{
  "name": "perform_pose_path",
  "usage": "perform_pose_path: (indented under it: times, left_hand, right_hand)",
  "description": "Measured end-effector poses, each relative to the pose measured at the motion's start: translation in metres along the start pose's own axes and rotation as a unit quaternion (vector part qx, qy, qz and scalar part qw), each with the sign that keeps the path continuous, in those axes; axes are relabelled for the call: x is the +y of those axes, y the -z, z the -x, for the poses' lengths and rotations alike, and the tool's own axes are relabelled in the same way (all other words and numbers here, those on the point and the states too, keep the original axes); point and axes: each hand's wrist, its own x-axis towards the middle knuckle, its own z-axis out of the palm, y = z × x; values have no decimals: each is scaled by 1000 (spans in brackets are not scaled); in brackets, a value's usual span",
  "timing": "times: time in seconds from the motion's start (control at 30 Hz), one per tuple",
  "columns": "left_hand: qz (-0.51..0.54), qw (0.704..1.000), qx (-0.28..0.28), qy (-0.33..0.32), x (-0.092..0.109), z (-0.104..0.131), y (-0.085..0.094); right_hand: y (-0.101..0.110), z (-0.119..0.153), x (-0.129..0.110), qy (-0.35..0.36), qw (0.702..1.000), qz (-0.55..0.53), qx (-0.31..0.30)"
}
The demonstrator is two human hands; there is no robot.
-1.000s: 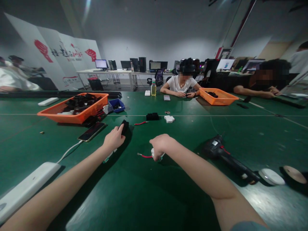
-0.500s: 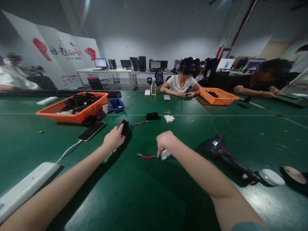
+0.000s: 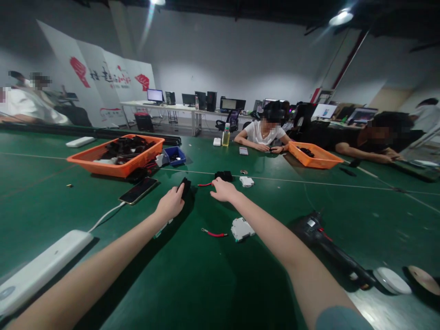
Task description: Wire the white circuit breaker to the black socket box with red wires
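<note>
My left hand (image 3: 171, 202) is closed around a black block-shaped part (image 3: 186, 187), which sticks out past the fingertips. Beneath that wrist, a white and green piece (image 3: 163, 228) is mostly hidden. My right hand (image 3: 222, 189) reaches forward over the table, fingertips slightly apart at the right end of a short red wire (image 3: 204, 184); whether they touch it is unclear. Just behind those fingers sits a black block (image 3: 224, 175). Nearer me lie a white module with green parts (image 3: 242, 228) and another red wire (image 3: 216, 234) with a ring terminal.
A smaller white module (image 3: 246, 181) lies beyond my right forearm. To the right is a black power screwdriver (image 3: 330, 247). On the left are a phone (image 3: 139, 190), a white power strip (image 3: 48, 268), an orange basket (image 3: 103, 168) and a blue bin (image 3: 174, 156). A person sits opposite.
My right hand has let go of the white and green module and moved forward to the farther red wire. The left hand keeps its hold on the black part. The view has tilted up.
</note>
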Motion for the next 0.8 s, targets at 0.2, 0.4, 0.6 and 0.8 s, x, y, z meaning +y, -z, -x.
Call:
perform_pose_path:
  times: [0.2,0.4,0.6,0.8]
  left_hand:
    - [3,1000,10,-14,-2,-3,-9]
    - [18,999,20,-25,-4,-3,-10]
    - [28,998,52,-15,-4,0,-8]
    - [5,995,96,-3,-3,0,-5]
  right_hand:
    - [-27,-29,-12,17,999,-18,24]
    - [-35,-29,-10,12,1000,-1,20]
    - [-28,-15,4,-4,999,34,-12]
    - [-9,29,19,-11,999,30,0]
